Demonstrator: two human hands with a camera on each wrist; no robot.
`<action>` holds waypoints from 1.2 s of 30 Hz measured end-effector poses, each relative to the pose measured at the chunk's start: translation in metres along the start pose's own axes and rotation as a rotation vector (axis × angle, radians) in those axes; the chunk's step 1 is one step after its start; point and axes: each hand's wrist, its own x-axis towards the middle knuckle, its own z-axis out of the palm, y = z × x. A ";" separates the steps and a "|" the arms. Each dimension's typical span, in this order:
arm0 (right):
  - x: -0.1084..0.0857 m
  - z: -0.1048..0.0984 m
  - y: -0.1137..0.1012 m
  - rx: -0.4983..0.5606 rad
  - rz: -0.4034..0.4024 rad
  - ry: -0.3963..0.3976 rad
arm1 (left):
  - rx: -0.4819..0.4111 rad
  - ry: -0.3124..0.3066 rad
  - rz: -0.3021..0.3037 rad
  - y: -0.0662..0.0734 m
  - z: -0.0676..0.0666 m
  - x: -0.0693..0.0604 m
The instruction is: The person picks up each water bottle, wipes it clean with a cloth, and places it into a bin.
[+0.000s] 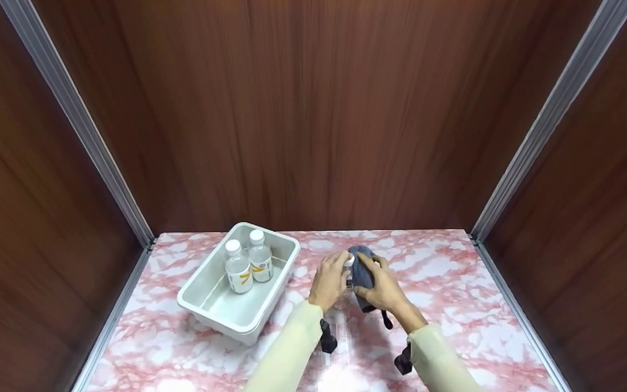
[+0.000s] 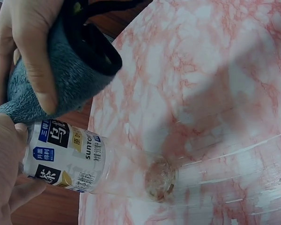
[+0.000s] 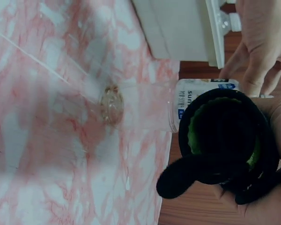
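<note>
My left hand (image 1: 328, 280) grips the upper part of a clear plastic bottle (image 2: 68, 154) with a white, blue and black label. The bottle stands upright on the table, its white cap (image 1: 350, 260) showing beside my fingers. Just to its right, my right hand (image 1: 383, 287) holds a fuzzy grey-blue cloth sleeve (image 2: 79, 77) close against the bottle's upper side. Black edging rings the sleeve's open end (image 3: 187, 136), and a black strap (image 3: 175, 180) hangs from it. Part of the bottle's neck is hidden by the hands and the sleeve.
Left of my hands stands a white plastic bin (image 1: 270, 318) with two capped, labelled bottles (image 1: 239, 272) upright inside. The table (image 1: 428, 348) has a red and white marbled top. Brown wood-look panels (image 1: 313, 120) enclose its back and sides, with metal posts at the corners.
</note>
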 end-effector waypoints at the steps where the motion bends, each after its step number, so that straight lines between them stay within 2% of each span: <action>1: 0.000 0.001 0.000 0.000 0.005 -0.007 | 0.000 0.002 -0.002 0.000 0.000 0.000; 7: -0.003 0.010 0.000 -0.008 0.019 -0.031 | 0.006 0.022 -0.014 0.000 0.001 -0.001; 13: -0.002 0.017 0.001 -0.057 -0.063 -0.021 | -0.011 0.040 -0.027 0.000 0.000 -0.001; 19: 0.001 0.019 0.002 -0.083 -0.120 -0.052 | -0.007 0.049 -0.029 0.001 0.000 0.000; 25: 0.004 0.019 0.005 -0.088 -0.124 -0.073 | -0.009 0.032 -0.037 0.002 0.001 -0.002; 31: 0.008 0.020 0.003 -0.095 -0.168 -0.076 | 0.004 0.063 -0.013 0.001 0.001 -0.002; 36: 0.010 0.019 0.002 -0.097 -0.141 -0.105 | -0.003 0.049 -0.029 0.003 0.000 -0.004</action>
